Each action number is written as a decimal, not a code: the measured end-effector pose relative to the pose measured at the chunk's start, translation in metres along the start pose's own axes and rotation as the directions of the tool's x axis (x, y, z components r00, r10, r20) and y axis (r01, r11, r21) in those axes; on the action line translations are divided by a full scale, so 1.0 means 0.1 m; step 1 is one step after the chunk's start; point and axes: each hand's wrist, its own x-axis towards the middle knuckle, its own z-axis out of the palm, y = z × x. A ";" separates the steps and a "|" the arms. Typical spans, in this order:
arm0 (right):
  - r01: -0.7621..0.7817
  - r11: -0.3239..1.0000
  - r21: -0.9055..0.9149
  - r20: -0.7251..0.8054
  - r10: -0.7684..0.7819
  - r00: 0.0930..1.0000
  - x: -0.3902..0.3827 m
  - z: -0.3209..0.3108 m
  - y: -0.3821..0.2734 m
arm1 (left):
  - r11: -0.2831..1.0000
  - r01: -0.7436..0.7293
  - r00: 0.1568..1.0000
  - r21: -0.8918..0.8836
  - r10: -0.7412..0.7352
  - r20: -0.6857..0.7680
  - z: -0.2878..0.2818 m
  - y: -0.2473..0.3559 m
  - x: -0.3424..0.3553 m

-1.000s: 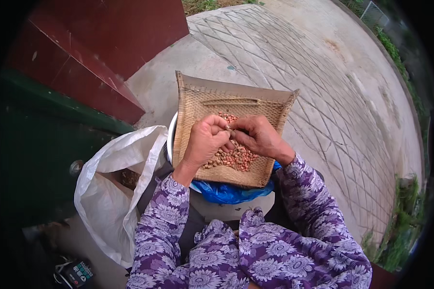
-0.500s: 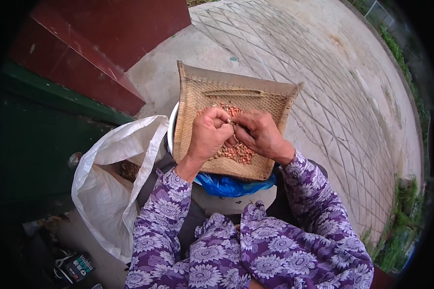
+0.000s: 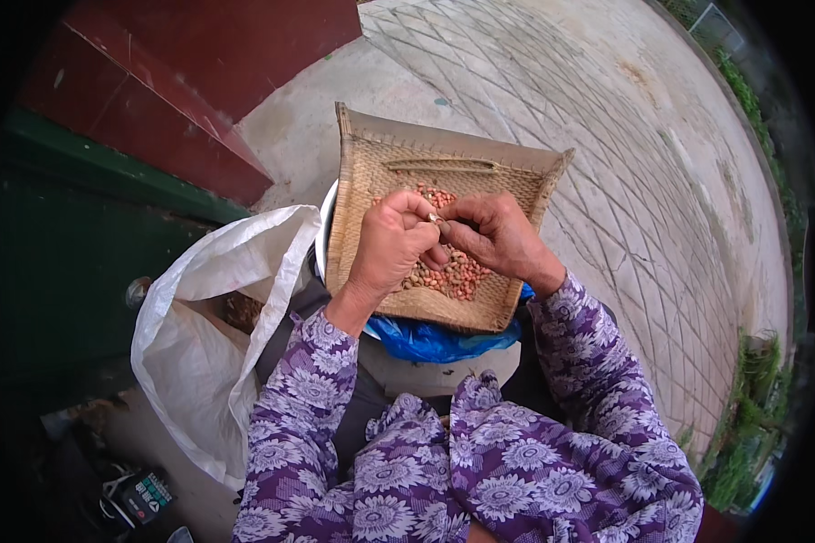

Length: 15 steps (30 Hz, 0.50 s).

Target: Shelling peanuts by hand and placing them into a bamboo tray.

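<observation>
My left hand and my right hand meet over a woven tray, their fingers closed around a small pale-and-brown peanut pod; fingertips partly hide it. Beneath them lie shelled pink-red peanuts mixed with brown pods, heaped in the middle of the tray. The tray rests on a white basin, with a crumpled blue plastic bag under its near edge.
An open white woven sack with brown matter inside stands at left, beside dark green and maroon surfaces. A dark box lies at lower left. Scored concrete paving surrounds the tray, edged by plants at right.
The whole scene has moved up in the picture as the view shifted. My hands remain pinched together over the tray, with small shifts of the fingers around the pod.
</observation>
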 end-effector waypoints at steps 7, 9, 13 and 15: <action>0.113 0.988 -0.103 -0.205 -0.132 0.970 -0.02 0.15 -0.02 | 0.999 -0.016 0.996 -0.045 0.012 -0.085 0.14 -0.02 0.01; 0.122 0.987 -0.101 -0.223 -0.142 0.964 -0.02 0.15 -0.01 | 0.997 -0.031 0.991 -0.070 0.022 -0.129 0.15 -0.03 0.02; -0.049 0.997 0.056 -0.175 0.058 0.983 -0.06 0.08 0.01 | 0.969 0.028 0.998 -0.246 -0.042 -0.051 0.12 -0.01 0.02; -0.089 0.970 0.226 -0.175 0.131 0.976 -0.06 0.12 0.06 | 0.950 0.055 0.997 -0.307 -0.067 -0.028 0.11 0.00 0.01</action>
